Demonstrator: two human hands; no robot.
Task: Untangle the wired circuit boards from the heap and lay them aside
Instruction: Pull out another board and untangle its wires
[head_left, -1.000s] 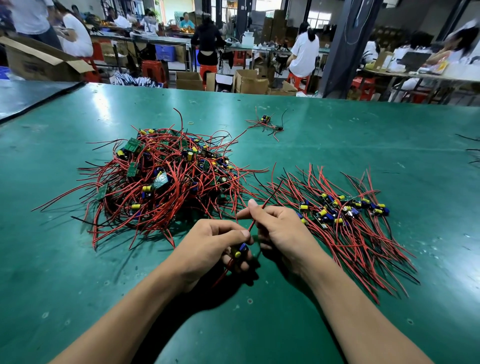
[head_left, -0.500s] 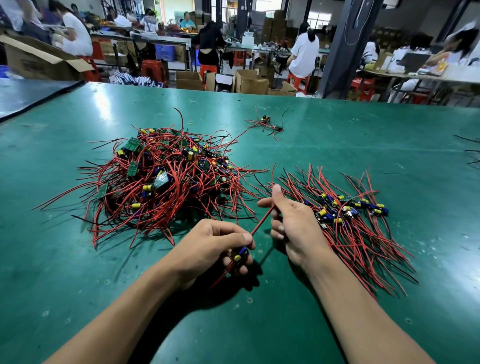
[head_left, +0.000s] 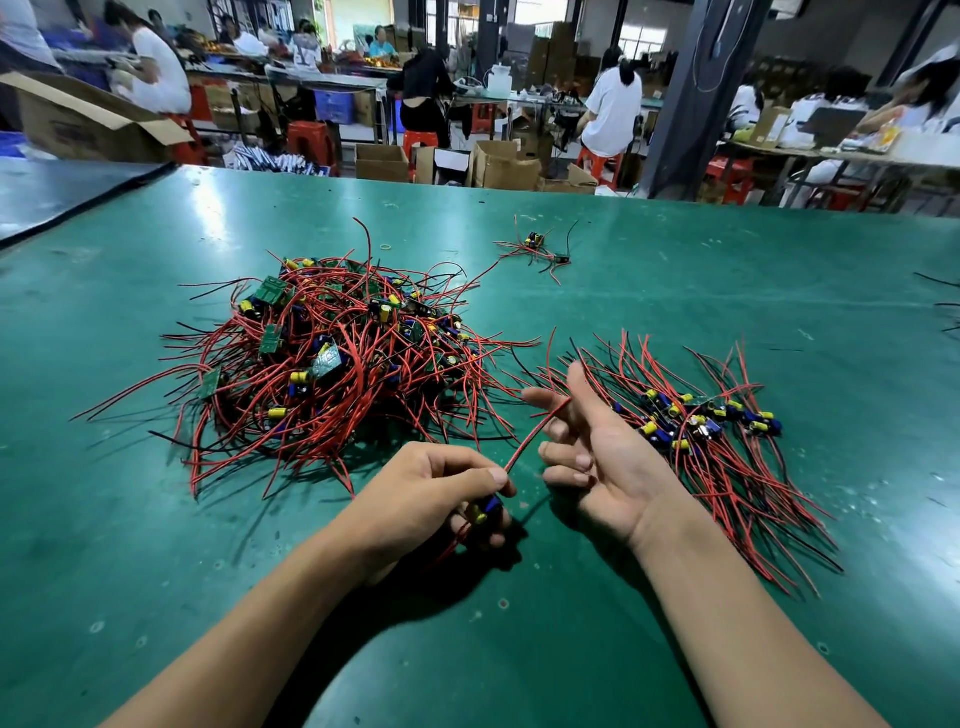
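One small circuit board with blue and yellow capacitors (head_left: 485, 512) sits low in the middle of the frame, clamped in the curled fingers of the left hand (head_left: 441, 488). Its red lead wire (head_left: 535, 434) runs straight from that grip up and to the right (the long axis, a diagonal). The wire's far end lies between thumb and forefinger of the right hand (head_left: 602, 457), whose fingers are spread and nearly straight, clamping nothing. The tangled heap of red-wired boards (head_left: 332, 364) lies upper left of the grip. The fanned pile of freed boards (head_left: 701, 436) lies to the right on the green table mat (head_left: 727, 249), just beyond the right hand, so laying aside likely goes rightward.
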